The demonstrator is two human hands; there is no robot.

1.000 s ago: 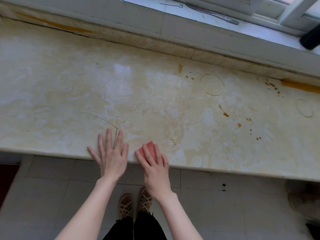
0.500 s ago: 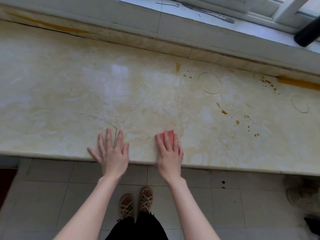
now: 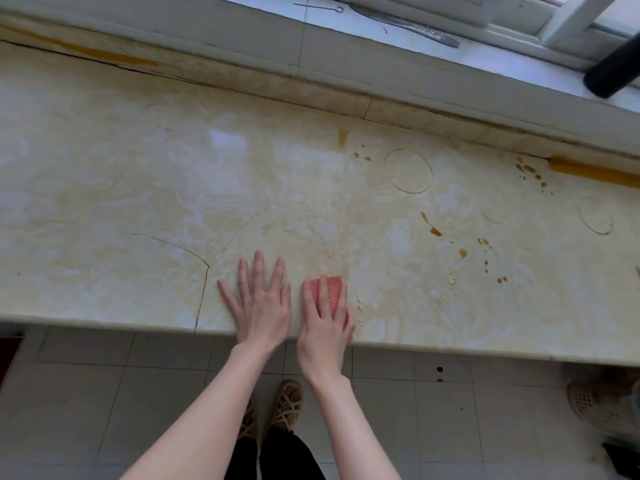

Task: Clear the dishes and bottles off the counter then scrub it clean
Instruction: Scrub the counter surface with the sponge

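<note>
Head view — left hand (image 3: 258, 306) splayed flat on counter (image 3: 138, 202), right hand (image 3: 323, 327) flat over pink sponge (image 3: 334, 287)

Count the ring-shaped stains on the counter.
2. One ring stain sits toward the back of the counter, right of centre; a fainter ring stain lies near the right edge of the view. A faint arc between them may be part of a third.

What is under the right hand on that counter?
A flat pink scrubbing pad lies under the right hand, on the stained cream marble counter. Only its far end shows; the rest is covered.
</note>
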